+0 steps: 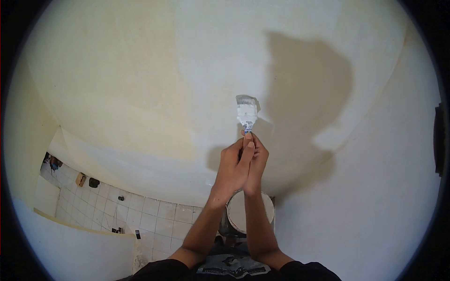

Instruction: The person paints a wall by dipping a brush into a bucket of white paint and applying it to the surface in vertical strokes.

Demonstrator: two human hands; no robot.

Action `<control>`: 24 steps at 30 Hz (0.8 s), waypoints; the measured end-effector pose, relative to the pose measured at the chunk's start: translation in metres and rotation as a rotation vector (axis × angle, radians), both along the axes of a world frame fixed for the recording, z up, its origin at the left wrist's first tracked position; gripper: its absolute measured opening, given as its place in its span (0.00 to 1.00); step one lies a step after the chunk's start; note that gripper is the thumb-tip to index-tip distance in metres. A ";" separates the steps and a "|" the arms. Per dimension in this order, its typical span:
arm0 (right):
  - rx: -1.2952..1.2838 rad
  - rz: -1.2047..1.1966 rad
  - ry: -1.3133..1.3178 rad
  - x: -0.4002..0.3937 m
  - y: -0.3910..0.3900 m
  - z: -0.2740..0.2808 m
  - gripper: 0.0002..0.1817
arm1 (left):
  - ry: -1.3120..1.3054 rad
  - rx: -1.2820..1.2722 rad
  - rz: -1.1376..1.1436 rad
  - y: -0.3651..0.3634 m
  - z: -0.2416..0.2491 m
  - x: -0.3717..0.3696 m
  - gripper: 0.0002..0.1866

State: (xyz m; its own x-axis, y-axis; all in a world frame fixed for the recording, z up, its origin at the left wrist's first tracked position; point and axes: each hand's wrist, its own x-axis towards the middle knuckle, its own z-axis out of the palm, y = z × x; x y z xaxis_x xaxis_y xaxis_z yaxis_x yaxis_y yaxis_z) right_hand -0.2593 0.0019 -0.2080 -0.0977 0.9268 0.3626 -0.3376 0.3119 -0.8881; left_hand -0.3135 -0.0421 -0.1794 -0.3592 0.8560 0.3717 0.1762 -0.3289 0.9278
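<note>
A paintbrush [247,112] points upward in front of the wall [211,70], its bristles and ferrule coated in white paint. My left hand [230,163] and my right hand [257,161] come together on its handle, fingers closed round it, thumbs near the top. Most of the handle is hidden inside the two hands. The bristle end overlaps a whiter stretch of wall, while the area to the left is cream-yellow. Below my wrists stands a round bucket [270,202] with a pale top, partly covered by my forearms.
Shadows fall on the wall to the right of the brush. A side wall [375,201] closes off the right. Down left, a tiled floor [159,225] holds a tan block [80,179], a dark lump [94,182] and a small dark rectangular object [138,234], beside a low partition [89,243].
</note>
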 end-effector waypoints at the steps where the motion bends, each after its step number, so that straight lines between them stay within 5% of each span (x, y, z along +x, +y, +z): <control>1: 0.003 0.004 0.021 -0.002 0.001 -0.005 0.17 | -0.014 0.013 0.012 0.001 -0.004 0.001 0.20; 10: -0.160 -0.140 -0.194 -0.003 0.016 -0.156 0.15 | 0.000 -0.363 0.070 0.012 -0.127 0.001 0.24; 14: -0.320 -0.023 -0.063 0.010 0.006 -0.197 0.15 | 0.111 -0.555 0.042 0.016 -0.159 0.007 0.26; 17: -0.358 0.026 0.001 0.023 0.011 -0.208 0.17 | 0.162 -0.560 0.008 0.013 -0.150 0.017 0.27; 24: -0.161 -0.134 -0.136 0.053 0.028 -0.133 0.18 | 0.045 -0.306 -0.056 0.030 -0.109 0.045 0.25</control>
State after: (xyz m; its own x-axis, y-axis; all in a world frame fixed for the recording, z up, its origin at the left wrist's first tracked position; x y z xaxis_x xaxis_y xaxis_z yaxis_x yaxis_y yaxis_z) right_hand -0.2062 0.0301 -0.3411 -0.0081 0.9795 0.2012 -0.1768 0.1966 -0.9644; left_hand -0.2689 -0.0118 -0.2881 -0.2970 0.9488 0.1078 0.2089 -0.0456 0.9769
